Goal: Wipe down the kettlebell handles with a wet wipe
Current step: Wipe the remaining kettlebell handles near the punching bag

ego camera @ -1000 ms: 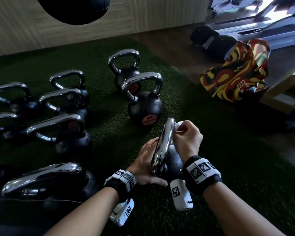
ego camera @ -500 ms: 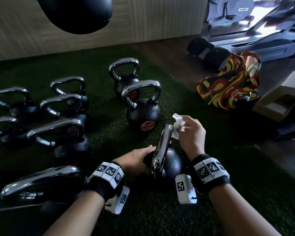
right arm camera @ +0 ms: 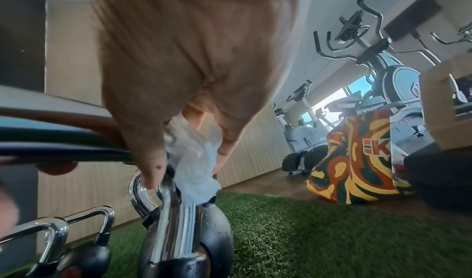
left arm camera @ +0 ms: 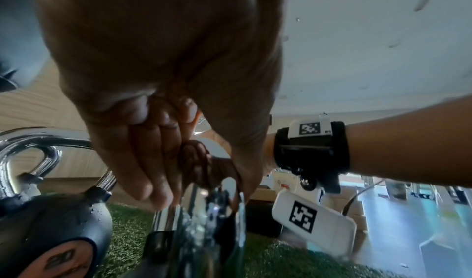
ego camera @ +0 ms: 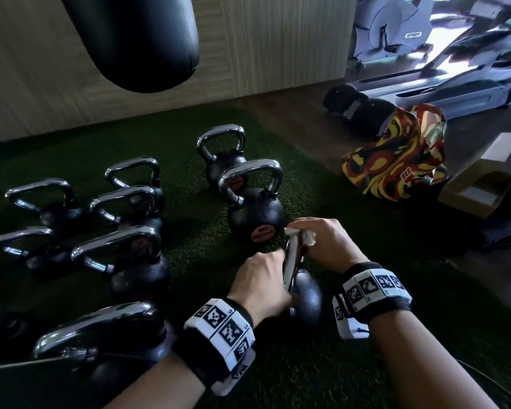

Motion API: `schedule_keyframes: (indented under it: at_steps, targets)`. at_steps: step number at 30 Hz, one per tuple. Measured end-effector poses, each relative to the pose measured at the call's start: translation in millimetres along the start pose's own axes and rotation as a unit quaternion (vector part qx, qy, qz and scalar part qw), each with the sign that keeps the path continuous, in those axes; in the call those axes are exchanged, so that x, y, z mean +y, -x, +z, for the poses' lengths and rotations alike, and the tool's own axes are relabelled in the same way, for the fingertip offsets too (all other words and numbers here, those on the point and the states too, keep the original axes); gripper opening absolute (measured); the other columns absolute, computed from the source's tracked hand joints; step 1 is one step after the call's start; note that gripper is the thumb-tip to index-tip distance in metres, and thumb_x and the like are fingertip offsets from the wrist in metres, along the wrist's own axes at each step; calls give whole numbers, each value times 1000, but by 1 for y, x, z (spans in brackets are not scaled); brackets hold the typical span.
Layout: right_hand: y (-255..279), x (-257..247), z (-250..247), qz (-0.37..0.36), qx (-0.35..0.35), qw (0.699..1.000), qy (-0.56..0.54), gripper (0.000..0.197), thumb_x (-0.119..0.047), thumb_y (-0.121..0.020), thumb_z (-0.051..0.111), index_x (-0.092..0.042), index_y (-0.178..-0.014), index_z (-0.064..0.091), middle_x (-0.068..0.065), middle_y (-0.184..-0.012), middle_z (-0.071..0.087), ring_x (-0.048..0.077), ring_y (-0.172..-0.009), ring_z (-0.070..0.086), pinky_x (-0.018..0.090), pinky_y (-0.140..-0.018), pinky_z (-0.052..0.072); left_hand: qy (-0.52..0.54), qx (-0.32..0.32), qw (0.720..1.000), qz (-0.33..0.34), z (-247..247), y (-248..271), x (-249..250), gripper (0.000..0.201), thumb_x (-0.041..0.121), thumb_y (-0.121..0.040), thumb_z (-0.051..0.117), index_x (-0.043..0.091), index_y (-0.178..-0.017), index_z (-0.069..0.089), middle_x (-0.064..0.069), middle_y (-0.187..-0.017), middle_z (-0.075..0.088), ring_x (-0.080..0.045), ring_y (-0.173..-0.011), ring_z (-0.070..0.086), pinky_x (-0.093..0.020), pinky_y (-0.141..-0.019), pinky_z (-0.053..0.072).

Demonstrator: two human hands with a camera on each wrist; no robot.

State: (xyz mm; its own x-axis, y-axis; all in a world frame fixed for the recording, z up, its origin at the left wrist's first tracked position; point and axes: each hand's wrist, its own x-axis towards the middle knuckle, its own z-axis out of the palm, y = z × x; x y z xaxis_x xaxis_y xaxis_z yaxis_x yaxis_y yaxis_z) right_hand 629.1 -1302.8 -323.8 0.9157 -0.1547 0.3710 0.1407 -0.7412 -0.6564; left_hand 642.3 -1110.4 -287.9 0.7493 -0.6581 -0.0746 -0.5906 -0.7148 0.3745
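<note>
head view: lower centre of frame, a kettlebell (ego camera: 306, 299) on green turf (ego camera: 366, 290), its chrome handle (ego camera: 291, 267) edge-on to the camera. left hand (ego camera: 258, 283) wrapped around the near part of the handle, steadying it. right hand (ego camera: 325, 240) curled over the far top end, pinching a white wet wipe (ego camera: 309, 236) against the metal. other kettlebells (ego camera: 121, 219) stand at centre and left.

left wrist view: left fingers (left arm camera: 150, 161) curled, lying on the chrome bar at lower centre; droplets on the neighbouring black bell (left arm camera: 51, 232) at lower left.

right wrist view: wipe bunched between thumb and fingers at centre, touching the handle's upper bend.

progress, as a judgement: this handle mid-wipe, its lower legs probably left. beads of water on the nearest bell suggest it was treated; the left cluster's state can't be told.
</note>
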Motion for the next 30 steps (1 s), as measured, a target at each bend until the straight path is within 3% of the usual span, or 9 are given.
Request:
schedule_keyframes:
  at_steps: [4,8,11,14,17,24,27,29,30]
  targets:
    - [1,-1,-11,-5,-23,999,33,29,-7,-71,77,-22,-95,81,-3,-97,80,15,-91,74,34,-84,58,41,-29,998,24,-5,-5,-7,49,29,-62,87,20,-105,64,-2,-92,75,-23,-90,73,-29,-75,58]
    - [13,11,-21,29,-8,998,62,45,-6,-67,85,-25,-108,82,-4,-107,80,14,-100,74,26,-92,55,42,-102,989,96,-23,-31,-30,89,30,-60,94,24,-142,59,4,-134,70,-9,-124,64,-27,-105,51]
    - [19,11,-27,55,-21,996,64,45,-9,-67,89,-26,-107,82,-4,-102,79,15,-96,72,23,-87,52,6,-175,976,130,-44,-48,-38,99,26,-65,95,29,-152,48,12,-122,70,-3,-116,63,-16,-99,48]
    - [19,5,-29,87,-31,994,63,40,-13,-68,90,-28,-105,83,-2,-101,79,19,-97,72,31,-89,56,-15,-204,969,135,-54,-55,-38,96,22,-70,92,35,-153,45,20,-108,65,-1,-102,65,-9,-88,50]
    - [17,-1,-29,132,-41,988,66,40,-14,-69,90,-24,-107,83,4,-105,79,22,-99,73,34,-92,57,-14,-200,969,145,-50,-54,-42,92,27,-73,90,43,-150,43,11,-116,73,-4,-100,68,-23,-91,55]
    - [3,-27,-48,171,-67,980,70,37,-13,-76,87,-22,-112,81,0,-108,76,15,-100,70,17,-81,52,-62,-310,941,117,-75,-50,-69,111,28,-82,87,38,-164,12,11,-153,51,-5,-109,64,-13,-93,48]
    - [-16,-46,-49,181,-25,983,-2,41,-6,-79,80,-26,-115,79,-14,-99,70,4,-88,63,-1,-66,43,-27,-290,954,74,-96,-57,-92,84,25,-90,79,39,-158,33,16,-149,55,-1,-106,68,-20,-96,54]
    - [-37,-61,-43,212,-25,971,-106,36,-11,-78,84,-27,-110,81,-14,-88,72,5,-78,64,9,-69,50,7,-223,974,36,-108,-69,-112,56,28,-89,78,40,-140,59,19,-131,67,8,-101,65,-20,-97,54]
    - [-50,-68,-39,231,-28,956,-176,36,-11,-77,85,-24,-110,81,-5,-89,77,9,-78,67,23,-74,55,26,-173,984,10,-110,-75,-123,45,27,-87,78,41,-129,67,20,-119,72,9,-99,66,-21,-98,53]
